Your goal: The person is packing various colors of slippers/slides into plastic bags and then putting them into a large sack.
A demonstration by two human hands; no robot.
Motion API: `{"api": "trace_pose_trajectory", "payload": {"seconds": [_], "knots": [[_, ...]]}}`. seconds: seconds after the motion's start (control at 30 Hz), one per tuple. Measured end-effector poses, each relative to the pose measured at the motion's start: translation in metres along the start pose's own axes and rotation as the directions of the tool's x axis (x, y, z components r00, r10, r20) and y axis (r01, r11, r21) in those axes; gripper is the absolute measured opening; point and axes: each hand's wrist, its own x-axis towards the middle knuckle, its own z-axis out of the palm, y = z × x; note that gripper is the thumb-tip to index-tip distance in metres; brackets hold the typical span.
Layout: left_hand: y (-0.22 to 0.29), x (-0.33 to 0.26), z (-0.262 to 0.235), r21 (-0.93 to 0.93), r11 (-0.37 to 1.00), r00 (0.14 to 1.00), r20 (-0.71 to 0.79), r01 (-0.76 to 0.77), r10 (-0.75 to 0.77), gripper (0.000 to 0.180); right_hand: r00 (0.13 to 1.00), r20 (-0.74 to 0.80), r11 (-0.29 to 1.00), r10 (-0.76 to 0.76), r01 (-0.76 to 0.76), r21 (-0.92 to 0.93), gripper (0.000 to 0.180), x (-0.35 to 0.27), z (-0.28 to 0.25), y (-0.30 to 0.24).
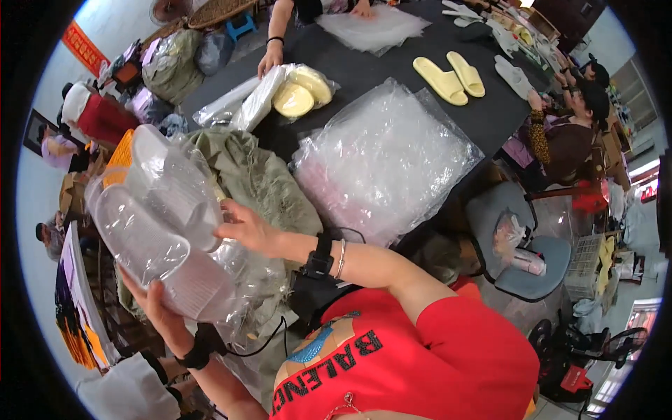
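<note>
Head view: left hand (159, 308) grip cups bagged white slippers (157, 224) underneath; right hand (245, 227) fingers pinch bag top.

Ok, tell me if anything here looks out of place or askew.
Nothing looks damaged or spilled. The left hand and right hand hold a bagged pair of white slippers. One oddity: a small bagged item lies on the grey chair instead of the table.

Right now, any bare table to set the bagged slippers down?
Free: dark table between bag stack and yellow slippers. Crowded near both hands: left hand and right hand hold bagged slippers over green sack.
</note>
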Motion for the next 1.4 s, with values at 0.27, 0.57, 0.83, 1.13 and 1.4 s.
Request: {"api": "trace_pose_trajectory", "payload": {"seconds": [0.27,0.57,0.83,1.13,1.4], "knots": [[0.018,-0.032,0.121,-0.258,0.963,0.993,-0.104,-0.073,0.048,0.075,0.982,-0.024,0.982,-0.187,0.186,-0.038,0.037,-0.021,-0.056,-0.083],[-0.054,-0.082,0.298,-0.393,0.685,0.788,0.255,0.614,-0.560,0.051,0.975,-0.218,0.741,0.045,-0.179,-0.647,0.023,-0.087,-0.266,-0.206],[-0.150,-0.166,0.360,0.321,0.215,-0.007,0.571,0.923,-0.821,0.044,0.983,-0.020,0.119,-0.181,0.002,-0.993,0.045,-0.103,-0.431,-0.216],[-0.195,-0.062,0.319,0.481,0.823,0.832,0.286,0.304,-0.474,0.044,0.702,-0.710,0.501,-0.063,-0.593,-0.631,0.049,-0.231,-0.443,-0.220],[-0.248,-0.052,0.353,0.814,0.558,0.833,0.193,0.158,-0.518,0.071,0.627,-0.715,0.715,0.308,-0.649,-0.262,0.067,-0.276,-0.393,-0.197]]}}
